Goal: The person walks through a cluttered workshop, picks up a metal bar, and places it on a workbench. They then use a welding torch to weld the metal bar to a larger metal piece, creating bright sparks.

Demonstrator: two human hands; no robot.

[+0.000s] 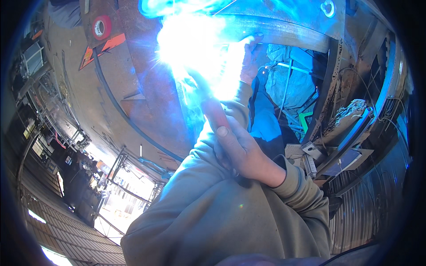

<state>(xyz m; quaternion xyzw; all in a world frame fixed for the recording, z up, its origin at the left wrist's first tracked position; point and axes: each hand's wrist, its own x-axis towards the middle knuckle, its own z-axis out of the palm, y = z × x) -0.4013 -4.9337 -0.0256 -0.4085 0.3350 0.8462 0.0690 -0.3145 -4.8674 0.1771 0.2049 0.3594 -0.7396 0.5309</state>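
Nearest the camera, an olive sleeve [208, 213] fills the lower middle of the view, folded across the body. Out of its cuff comes the right hand [242, 150], fingers curled tight around a red-handled welding holder [215, 114], thumb laid along the handle. The grip looks firm and the arm looks tucked in, probably to keep the tip steady against the work.

Just beyond the holder's far end sits the arc glare [195, 57], a white-blue burst that washes out the tip and the joint beneath it, so the exact point of contact cannot be made out.

The left hand [252, 55] shows at the right edge of the glare, reaching up to the curved steel band [288, 29] at the far middle. It seems to rest there as a brace, though whether its fingers are spread or closed is lost in the light.

The holder itself is a slim, straight grip, dull red, tilted up and away to the left, its front half swallowed by the brightness.

To the left, a large rusty steel plate [146, 88] slopes away, with a roll of red tape [101, 27] on it at the far left. To the right, behind the hands, lie a blue-lit tarp [288, 75] and a clutter of metal offcuts [315, 155].
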